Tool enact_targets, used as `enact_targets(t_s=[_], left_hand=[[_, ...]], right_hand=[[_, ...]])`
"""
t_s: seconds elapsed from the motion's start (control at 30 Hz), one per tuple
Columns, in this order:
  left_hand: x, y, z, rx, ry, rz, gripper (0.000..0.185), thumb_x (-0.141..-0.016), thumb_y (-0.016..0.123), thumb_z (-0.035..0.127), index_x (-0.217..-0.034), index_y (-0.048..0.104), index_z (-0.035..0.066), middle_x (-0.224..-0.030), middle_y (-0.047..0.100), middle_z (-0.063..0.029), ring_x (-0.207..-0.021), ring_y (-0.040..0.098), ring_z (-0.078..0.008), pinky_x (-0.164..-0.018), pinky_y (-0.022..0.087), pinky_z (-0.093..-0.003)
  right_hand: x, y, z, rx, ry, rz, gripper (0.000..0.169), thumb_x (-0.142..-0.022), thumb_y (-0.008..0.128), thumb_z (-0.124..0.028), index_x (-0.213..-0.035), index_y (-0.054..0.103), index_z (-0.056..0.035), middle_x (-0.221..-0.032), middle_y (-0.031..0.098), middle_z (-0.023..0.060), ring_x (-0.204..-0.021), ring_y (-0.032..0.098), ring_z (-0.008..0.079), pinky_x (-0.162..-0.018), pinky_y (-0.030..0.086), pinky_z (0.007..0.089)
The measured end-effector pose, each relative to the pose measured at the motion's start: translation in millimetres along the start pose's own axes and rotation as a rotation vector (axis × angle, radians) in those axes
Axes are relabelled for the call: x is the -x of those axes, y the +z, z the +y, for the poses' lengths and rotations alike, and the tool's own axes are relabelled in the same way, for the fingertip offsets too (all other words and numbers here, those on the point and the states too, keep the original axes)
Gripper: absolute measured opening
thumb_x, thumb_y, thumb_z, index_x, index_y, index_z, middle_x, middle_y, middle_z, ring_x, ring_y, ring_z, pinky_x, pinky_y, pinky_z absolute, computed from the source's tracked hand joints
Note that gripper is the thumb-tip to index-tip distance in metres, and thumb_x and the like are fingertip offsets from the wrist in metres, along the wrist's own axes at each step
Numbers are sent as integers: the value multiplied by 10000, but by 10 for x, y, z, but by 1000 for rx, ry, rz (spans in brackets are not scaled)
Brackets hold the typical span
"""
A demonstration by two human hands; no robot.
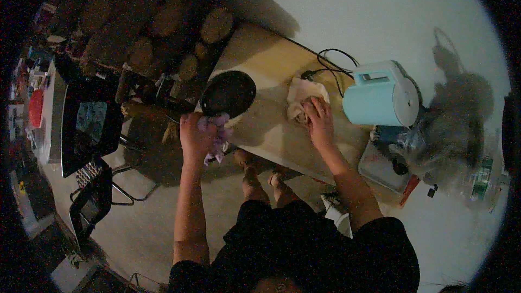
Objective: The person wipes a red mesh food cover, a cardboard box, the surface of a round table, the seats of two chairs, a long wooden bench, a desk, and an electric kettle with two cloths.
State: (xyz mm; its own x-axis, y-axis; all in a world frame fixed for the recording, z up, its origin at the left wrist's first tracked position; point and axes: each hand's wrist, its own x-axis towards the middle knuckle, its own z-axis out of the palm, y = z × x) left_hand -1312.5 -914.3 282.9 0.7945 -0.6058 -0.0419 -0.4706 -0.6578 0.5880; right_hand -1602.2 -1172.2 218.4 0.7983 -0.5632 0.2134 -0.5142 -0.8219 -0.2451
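Observation:
On the wooden table [272, 130], my right hand [319, 120] presses its fingers onto a crumpled cream cloth [305, 91]. My left hand [195, 134] holds a bunched purple cloth [217, 130] at the table's left edge. Just beyond that hand lies a round black pan or plate [228, 92]; whether the hand also touches it cannot be told. To the right of the cream cloth a light blue and white electric kettle [374, 97] appears, its handle towards the wall.
A black cable [338, 67] loops behind the kettle. Right of it are a clear plastic bag [431, 142] and a whitish tray [378, 167] with dark items. A black-framed chair [97, 199] and a dark screen-like panel [91, 118] stand at left. My legs are near the table edge.

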Motion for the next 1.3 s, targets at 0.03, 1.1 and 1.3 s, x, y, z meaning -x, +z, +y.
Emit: enact_targets(t_s=[0.03, 1.1, 1.3], left_hand=[[-170, 172, -109, -39, -1, -25, 443, -744, 700, 234, -1100, 659, -28, -1101, 600, -234, -1024, 589, -412, -894, 499, -470], [-439, 1148, 2161, 464, 483, -427, 527, -686, 756, 256, -1139, 643, 10, -1080, 647, -214, -1009, 638, -384, -881, 529, -449], [1, 553, 2488, 620, 565, -491, 618, -708, 774, 212, -1264, 587, 17, -1235, 599, -221, -1133, 590, -405, -976, 495, -449]], right_hand=[[-29, 13, 16, 13, 43, -22, 585, -841, 642, -10, -1394, 542, -175, -1512, 417, 123, -1370, 388, 411, -1133, 342, 512], [571, -236, 65, -160, 5, -144, 593, -821, 734, -181, -1367, 517, -102, -1407, 466, 212, -1306, 445, 382, -1088, 382, 534], [-267, 797, 830, 297, 357, -49, 602, -908, 604, -356, -1450, 419, -173, -1466, 436, 179, -1356, 418, 334, -1096, 379, 473]])
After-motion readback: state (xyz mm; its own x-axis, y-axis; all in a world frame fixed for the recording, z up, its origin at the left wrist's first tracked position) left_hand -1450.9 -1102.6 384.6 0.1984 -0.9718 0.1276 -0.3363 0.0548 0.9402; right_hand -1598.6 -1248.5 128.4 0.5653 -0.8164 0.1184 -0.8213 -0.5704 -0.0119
